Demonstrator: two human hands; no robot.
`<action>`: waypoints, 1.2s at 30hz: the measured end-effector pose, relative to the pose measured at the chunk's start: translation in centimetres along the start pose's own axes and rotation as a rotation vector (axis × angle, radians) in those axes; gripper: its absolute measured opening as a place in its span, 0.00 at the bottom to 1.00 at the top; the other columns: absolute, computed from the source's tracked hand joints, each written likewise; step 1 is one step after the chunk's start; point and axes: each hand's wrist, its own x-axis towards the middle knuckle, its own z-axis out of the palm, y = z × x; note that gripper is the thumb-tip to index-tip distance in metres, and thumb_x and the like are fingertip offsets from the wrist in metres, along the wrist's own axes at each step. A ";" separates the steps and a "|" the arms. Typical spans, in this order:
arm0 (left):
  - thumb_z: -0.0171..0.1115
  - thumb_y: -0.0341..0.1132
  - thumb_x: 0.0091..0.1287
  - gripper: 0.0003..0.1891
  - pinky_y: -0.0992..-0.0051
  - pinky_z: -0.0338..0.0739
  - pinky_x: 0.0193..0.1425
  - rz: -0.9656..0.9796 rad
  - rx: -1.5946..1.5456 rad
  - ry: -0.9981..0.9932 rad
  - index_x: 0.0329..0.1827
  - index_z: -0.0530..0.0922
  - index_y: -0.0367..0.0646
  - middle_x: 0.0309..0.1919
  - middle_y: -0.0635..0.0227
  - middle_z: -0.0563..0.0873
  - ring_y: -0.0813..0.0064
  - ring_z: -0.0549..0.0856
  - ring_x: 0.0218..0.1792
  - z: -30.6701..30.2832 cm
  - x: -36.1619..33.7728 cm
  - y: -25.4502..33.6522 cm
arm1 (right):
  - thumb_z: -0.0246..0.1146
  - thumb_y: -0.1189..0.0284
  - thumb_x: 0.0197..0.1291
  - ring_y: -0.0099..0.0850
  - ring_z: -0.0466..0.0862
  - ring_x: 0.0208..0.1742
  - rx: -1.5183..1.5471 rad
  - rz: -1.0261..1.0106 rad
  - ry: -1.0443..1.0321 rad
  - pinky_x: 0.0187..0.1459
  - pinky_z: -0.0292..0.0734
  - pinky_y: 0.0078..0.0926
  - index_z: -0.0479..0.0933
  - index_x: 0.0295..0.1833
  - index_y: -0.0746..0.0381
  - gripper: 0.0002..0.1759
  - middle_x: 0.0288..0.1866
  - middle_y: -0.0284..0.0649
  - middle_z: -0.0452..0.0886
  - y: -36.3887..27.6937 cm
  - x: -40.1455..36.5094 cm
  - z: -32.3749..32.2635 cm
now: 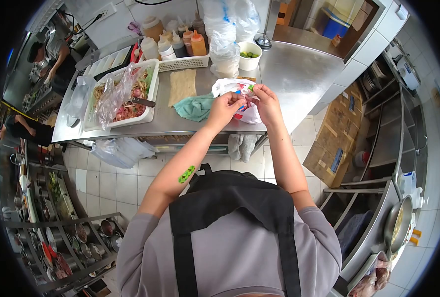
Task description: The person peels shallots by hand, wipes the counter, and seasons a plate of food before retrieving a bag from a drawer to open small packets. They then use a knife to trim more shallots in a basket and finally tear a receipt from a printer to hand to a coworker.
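A white plastic bag (252,117) with red and blue print sits on the steel counter in front of me. My left hand (223,110) pinches at its left side, fingers closed. My right hand (267,105) is closed on its upper right edge, thumb and finger pressed together. A small bright green patch shows by the right fingertips; I cannot make out what it is. Just left of the bag lies a crumpled teal cloth (194,107), and beyond it a flat beige cloth (183,87).
A white tray (153,94) of onions and other food, partly under plastic, stands left, with a knife (143,102) across it. Sauce bottles (198,44) fill a basket behind. A tub of green slices (249,55) stands at the back. Two people are at far left.
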 end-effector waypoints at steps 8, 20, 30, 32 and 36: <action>0.62 0.32 0.62 0.07 0.82 0.71 0.31 0.062 0.184 -0.043 0.36 0.78 0.37 0.27 0.72 0.82 0.85 0.76 0.27 -0.4 0.3 -1.5 | 0.57 0.70 0.60 0.23 0.76 0.37 0.077 0.101 -0.024 0.42 0.68 0.24 0.74 0.38 0.60 0.05 0.35 0.31 0.78 1.0 1.2 -2.1; 0.62 0.30 0.51 0.03 0.66 0.75 0.35 0.402 1.033 0.081 0.25 0.78 0.41 0.25 0.63 0.81 0.63 0.80 0.33 -0.1 0.5 0.5 | 0.54 0.74 0.64 0.20 0.74 0.30 -0.066 -0.295 0.126 0.37 0.72 0.20 0.71 0.39 0.64 0.05 0.31 0.34 0.76 -2.2 1.3 -2.6; 0.60 0.37 0.57 0.10 0.66 0.77 0.38 0.447 1.051 0.045 0.34 0.78 0.38 0.33 0.60 0.81 0.64 0.80 0.37 -0.8 0.4 0.9 | 0.57 0.75 0.62 0.21 0.76 0.28 -0.301 -0.281 0.223 0.31 0.73 0.18 0.73 0.39 0.68 0.06 0.30 0.36 0.78 -0.4 -0.4 -1.5; 0.61 0.39 0.58 0.12 0.68 0.78 0.36 0.209 0.771 0.021 0.36 0.78 0.37 0.34 0.60 0.82 0.66 0.81 0.35 -0.6 0.3 1.5 | 0.58 0.76 0.61 0.20 0.76 0.28 -0.462 -0.427 0.220 0.32 0.73 0.18 0.74 0.38 0.67 0.04 0.31 0.35 0.78 0.1 -1.0 -0.8; 0.59 0.39 0.64 0.14 0.78 0.77 0.39 -0.396 -0.445 0.047 0.44 0.78 0.37 0.35 0.64 0.83 0.79 0.82 0.35 -0.2 -0.7 4.3 | 0.62 0.81 0.53 0.27 0.76 0.34 -0.948 -0.825 0.016 0.38 0.71 0.23 0.77 0.34 0.65 0.02 0.34 0.35 0.78 -0.8 -2.9 1.6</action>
